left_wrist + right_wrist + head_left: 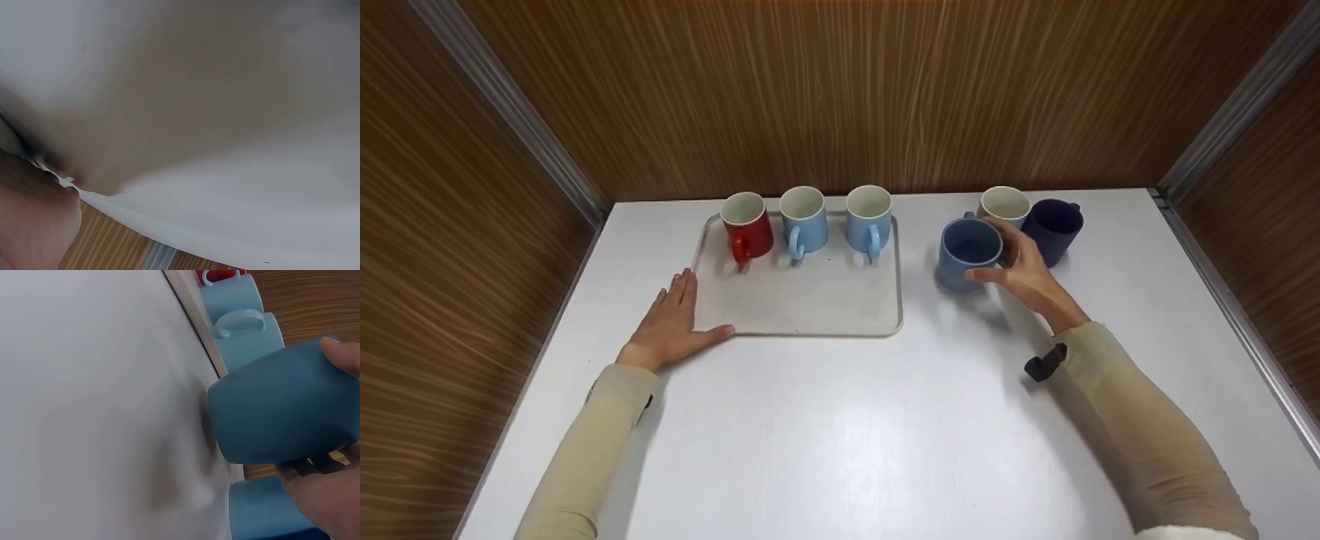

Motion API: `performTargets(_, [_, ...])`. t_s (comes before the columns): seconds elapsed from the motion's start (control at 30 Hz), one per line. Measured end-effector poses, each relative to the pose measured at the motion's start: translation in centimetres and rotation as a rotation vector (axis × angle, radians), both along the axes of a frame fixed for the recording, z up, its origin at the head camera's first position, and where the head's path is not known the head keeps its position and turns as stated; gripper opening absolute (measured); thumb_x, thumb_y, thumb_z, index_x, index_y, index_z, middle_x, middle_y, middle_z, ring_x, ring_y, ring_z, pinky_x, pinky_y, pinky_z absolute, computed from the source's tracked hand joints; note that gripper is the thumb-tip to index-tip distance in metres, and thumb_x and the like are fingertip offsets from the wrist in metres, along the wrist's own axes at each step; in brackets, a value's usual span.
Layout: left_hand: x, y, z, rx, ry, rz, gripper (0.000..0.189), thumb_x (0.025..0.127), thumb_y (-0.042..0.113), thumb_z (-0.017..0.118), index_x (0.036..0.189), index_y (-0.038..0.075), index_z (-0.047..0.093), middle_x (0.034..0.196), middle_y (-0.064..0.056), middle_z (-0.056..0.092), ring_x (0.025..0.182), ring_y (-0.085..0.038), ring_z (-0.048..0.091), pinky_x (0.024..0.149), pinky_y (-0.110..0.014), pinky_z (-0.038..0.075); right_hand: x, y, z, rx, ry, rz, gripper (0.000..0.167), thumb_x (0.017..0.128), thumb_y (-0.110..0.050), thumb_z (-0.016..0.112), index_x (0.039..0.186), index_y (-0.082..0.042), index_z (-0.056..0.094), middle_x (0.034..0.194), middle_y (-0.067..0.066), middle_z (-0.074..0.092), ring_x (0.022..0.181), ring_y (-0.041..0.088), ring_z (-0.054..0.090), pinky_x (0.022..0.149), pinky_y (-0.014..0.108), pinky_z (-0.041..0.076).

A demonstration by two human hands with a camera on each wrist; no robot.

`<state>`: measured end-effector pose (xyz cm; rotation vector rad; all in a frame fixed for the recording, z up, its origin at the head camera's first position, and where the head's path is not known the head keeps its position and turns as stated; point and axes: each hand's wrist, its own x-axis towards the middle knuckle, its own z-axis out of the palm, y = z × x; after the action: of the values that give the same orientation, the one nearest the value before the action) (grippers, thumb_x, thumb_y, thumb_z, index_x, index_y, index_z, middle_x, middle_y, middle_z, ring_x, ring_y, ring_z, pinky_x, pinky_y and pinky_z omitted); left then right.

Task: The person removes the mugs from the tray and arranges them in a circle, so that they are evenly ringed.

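My right hand (pixel 1027 276) grips a greyish-blue mug (pixel 954 271) from its right side, thumb at the near side and fingers behind. The mug's handle points toward the back wall, and in the right wrist view a shadow lies on the table beside its base. My left hand (pixel 669 330) lies at the front left corner of a pale tray (pixel 799 307), fingers straight along the left edge and thumb spread toward the front edge. On the tray's back part stand a red mug (pixel 754 238) and two light blue mugs, one in the middle (pixel 810 231) and one at right (pixel 864 234).
Close behind my right hand stand another light blue mug (pixel 1005 204), partly hidden, and a dark navy mug (pixel 1051 234). Wood-patterned panels (pixel 847 97) enclose the white table (pixel 825 435) at the back and both sides.
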<state>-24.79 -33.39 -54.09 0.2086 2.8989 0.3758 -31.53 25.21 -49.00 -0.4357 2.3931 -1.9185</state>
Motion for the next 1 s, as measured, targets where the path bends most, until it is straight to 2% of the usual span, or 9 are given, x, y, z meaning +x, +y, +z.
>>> performTargets(0.27, [0.0,0.0,0.1,-0.002,-0.002,0.002,0.136,0.087,0.095,0.044,0.169,-0.001,-0.004,0.179,-0.020,-0.005,0.167,-0.038,-0.004,0.136,-0.056,0.002,-0.3,1.1,-0.7,0.015,0.004,-0.014,0.091,0.078,0.013,0.086,0.158,0.000,0.045,0.158,0.020,0.051,0.147,0.027,0.048,0.132,0.045,0.029])
performTargets(0.5, [0.0,0.0,0.0,0.000,0.001,0.000,0.136,0.087,0.095,0.044,0.169,-0.002,-0.005,0.179,-0.021,-0.006,0.167,-0.039,-0.004,0.136,-0.056,0.001,-0.4,1.7,-0.9,0.018,-0.012,0.010,0.088,0.081,0.012,0.084,0.158,-0.001,0.044,0.157,0.019,0.051,0.145,0.022,0.049,0.126,0.026,0.034])
performTargets(0.57, [0.0,0.1,0.0,-0.001,0.003,0.002,0.136,0.087,0.095,0.045,0.169,-0.002,-0.005,0.179,-0.021,-0.006,0.167,-0.039,-0.004,0.136,-0.056,0.001,-0.4,1.8,-0.8,0.021,-0.016,0.020,0.089,0.082,0.012,0.083,0.160,-0.002,0.042,0.159,0.019,0.050,0.148,0.024,0.048,0.126,0.027,0.033])
performTargets(0.63, [0.0,0.1,-0.1,-0.006,0.004,0.005,0.136,0.087,0.095,0.045,0.169,-0.002,-0.004,0.180,-0.020,-0.005,0.167,-0.038,-0.004,0.136,-0.055,0.001,-0.1,1.8,-0.7,0.046,-0.011,0.012,0.090,0.083,0.009,0.084,0.161,-0.003,0.041,0.160,0.018,0.049,0.150,0.027,0.046,0.129,0.033,0.031])
performTargets(0.7, [0.0,0.1,-0.1,-0.008,0.003,0.008,0.136,0.087,0.095,0.045,0.169,-0.002,-0.004,0.180,-0.020,-0.005,0.167,-0.038,-0.004,0.136,-0.055,0.001,0.2,1.6,-0.6,0.096,0.010,-0.024,0.093,0.083,0.002,0.089,0.162,-0.005,0.040,0.160,0.018,0.049,0.151,0.030,0.045,0.131,0.042,0.030])
performTargets(0.8, [0.0,0.1,-0.1,-0.006,-0.003,0.010,0.136,0.086,0.096,0.044,0.169,-0.001,-0.004,0.180,-0.020,-0.005,0.167,-0.039,-0.004,0.136,-0.056,0.001,1.0,1.2,-0.7,0.189,0.054,-0.128,0.099,0.079,-0.014,0.097,0.162,-0.006,0.042,0.160,0.017,0.052,0.148,0.034,0.050,0.128,0.053,0.036])
performTargets(0.9, [0.0,0.2,-0.1,-0.002,-0.004,0.010,0.137,0.086,0.096,0.044,0.169,-0.001,-0.004,0.180,-0.020,-0.005,0.167,-0.039,-0.004,0.136,-0.056,0.001,1.6,0.8,-0.9,0.234,0.080,-0.228,0.102,0.075,-0.022,0.101,0.159,-0.003,0.046,0.157,0.020,0.055,0.142,0.037,0.056,0.122,0.054,0.045])
performTargets(1.0, [0.0,0.2,-0.1,-0.004,-0.001,0.011,0.137,0.085,0.096,0.044,0.170,-0.001,-0.004,0.180,-0.019,-0.005,0.167,-0.038,-0.004,0.136,-0.056,0.002,2.0,0.6,-1.1,0.248,0.079,-0.290,0.099,0.074,-0.025,0.101,0.155,-0.001,0.049,0.153,0.021,0.058,0.140,0.037,0.059,0.119,0.052,0.048])
